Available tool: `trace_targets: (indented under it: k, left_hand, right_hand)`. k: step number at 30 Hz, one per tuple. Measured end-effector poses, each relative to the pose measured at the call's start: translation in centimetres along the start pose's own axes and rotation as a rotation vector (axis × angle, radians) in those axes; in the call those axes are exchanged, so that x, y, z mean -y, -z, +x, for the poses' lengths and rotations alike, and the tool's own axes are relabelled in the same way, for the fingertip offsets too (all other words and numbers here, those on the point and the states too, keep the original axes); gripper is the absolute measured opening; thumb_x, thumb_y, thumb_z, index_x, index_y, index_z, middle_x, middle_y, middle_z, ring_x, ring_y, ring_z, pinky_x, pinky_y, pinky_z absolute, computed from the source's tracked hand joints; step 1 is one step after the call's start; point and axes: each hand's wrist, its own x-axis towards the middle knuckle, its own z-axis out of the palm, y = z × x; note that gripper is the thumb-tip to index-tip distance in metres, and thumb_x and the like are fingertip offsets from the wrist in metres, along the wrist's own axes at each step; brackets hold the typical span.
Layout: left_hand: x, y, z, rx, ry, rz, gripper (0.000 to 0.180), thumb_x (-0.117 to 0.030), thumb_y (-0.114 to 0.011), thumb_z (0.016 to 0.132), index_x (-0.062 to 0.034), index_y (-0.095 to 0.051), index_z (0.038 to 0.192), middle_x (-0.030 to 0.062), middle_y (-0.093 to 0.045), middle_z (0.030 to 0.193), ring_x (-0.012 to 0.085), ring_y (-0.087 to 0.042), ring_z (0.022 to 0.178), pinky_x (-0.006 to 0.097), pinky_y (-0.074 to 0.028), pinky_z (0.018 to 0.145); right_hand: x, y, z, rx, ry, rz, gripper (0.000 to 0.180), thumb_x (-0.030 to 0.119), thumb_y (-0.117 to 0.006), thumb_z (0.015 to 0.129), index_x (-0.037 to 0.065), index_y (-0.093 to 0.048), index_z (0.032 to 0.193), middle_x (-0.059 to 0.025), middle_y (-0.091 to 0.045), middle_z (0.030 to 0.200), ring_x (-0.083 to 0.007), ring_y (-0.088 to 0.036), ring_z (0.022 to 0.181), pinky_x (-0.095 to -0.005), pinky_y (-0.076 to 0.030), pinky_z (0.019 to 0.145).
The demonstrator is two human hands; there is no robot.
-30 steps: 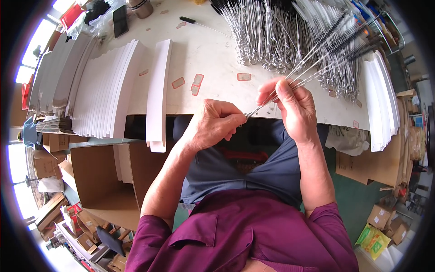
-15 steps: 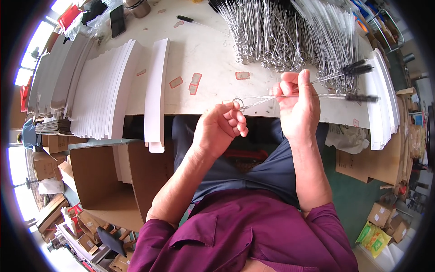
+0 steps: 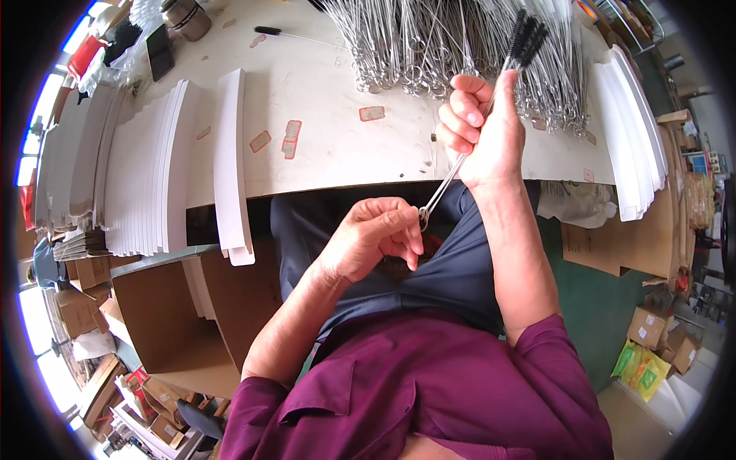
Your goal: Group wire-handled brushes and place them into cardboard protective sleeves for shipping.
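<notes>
R hand (image 3: 487,126) fist clamps thin wire brushes (image 3: 460,165), centre-right; L hand (image 3: 376,238) fingertips pinch looped ends. Light, springy, bend-prone; grip mid-stem.

The person wears a short-sleeved maroon collared shirt and dark-blue trousers.

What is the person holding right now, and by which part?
A small bundle of wire brushes. The right hand grips the wire stems mid-length, bristles up; the left hand pinches the looped ends at the bottom.
</notes>
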Motion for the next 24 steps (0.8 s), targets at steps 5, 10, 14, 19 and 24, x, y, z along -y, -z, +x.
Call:
trace_targets:
  k: [5, 10, 14, 19, 24]
  left_hand:
    - [1.4, -0.3, 0.9, -0.016, -0.032, -0.068, 0.024, -0.022, -0.054, 0.104, -0.0012, -0.065, 0.097, 0.0111, -0.068, 0.08, 0.0219, -0.067, 0.068, 0.036, -0.057, 0.066]
    - [1.4, -1.1, 1.1, 0.002, -0.04, -0.086, 0.021, -0.018, -0.057, 0.103, 0.0002, -0.065, 0.108, 0.0107, -0.068, 0.083, 0.0204, -0.068, 0.074, 0.035, -0.057, 0.071]
    - [0.5, -2.2, 1.3, -0.263, -0.118, 0.278, 0.024, -0.018, -0.057, 0.103, 0.0016, -0.066, 0.112, 0.0098, -0.069, 0.095, 0.0172, -0.067, 0.086, 0.034, -0.057, 0.08]
    - [0.1, -4.4, 2.1, -0.03, -0.21, 0.497, 0.037, -0.025, -0.056, 0.105, 0.0049, -0.06, 0.126, 0.0079, -0.068, 0.109, 0.0117, -0.06, 0.103, 0.029, -0.048, 0.096]
    - [1.0, -5.6, 3.6, 0.011, -0.127, 0.534, 0.026, -0.021, -0.052, 0.107, 0.0013, -0.065, 0.102, 0.0033, -0.067, 0.08, 0.0074, -0.062, 0.073, 0.023, -0.052, 0.071]
  right_hand:
    - [1.7, 0.8, 0.0, 0.032, 0.058, 0.025, 0.074, 0.062, -0.024, 0.105, 0.002, -0.067, 0.102, 0.006, -0.032, 0.059, -0.0063, -0.024, 0.048, -0.0226, -0.021, 0.04]
    - [2.4, 1.5, 0.3, 0.026, 0.137, 0.061, 0.067, 0.055, -0.023, 0.108, 0.003, -0.064, 0.095, 0.005, -0.031, 0.059, -0.0076, -0.024, 0.048, -0.0231, -0.021, 0.041]
    - [2.2, 1.0, -0.7, 0.028, 0.134, -0.043, 0.061, 0.054, -0.027, 0.108, 0.007, -0.061, 0.09, 0.006, -0.031, 0.059, -0.0064, -0.022, 0.046, -0.0233, -0.02, 0.039]
    - [2.4, 1.3, -1.7, 0.045, 0.055, -0.017, 0.06, 0.059, -0.03, 0.106, 0.01, -0.061, 0.089, 0.0064, -0.029, 0.057, -0.0064, -0.022, 0.046, -0.0237, -0.018, 0.039]
    - [2.6, 2.2, -2.9, 0.045, 0.081, -0.02, 0.06, 0.059, -0.03, 0.106, 0.01, -0.061, 0.091, 0.0063, -0.028, 0.057, -0.0063, -0.023, 0.046, -0.0231, -0.02, 0.039]
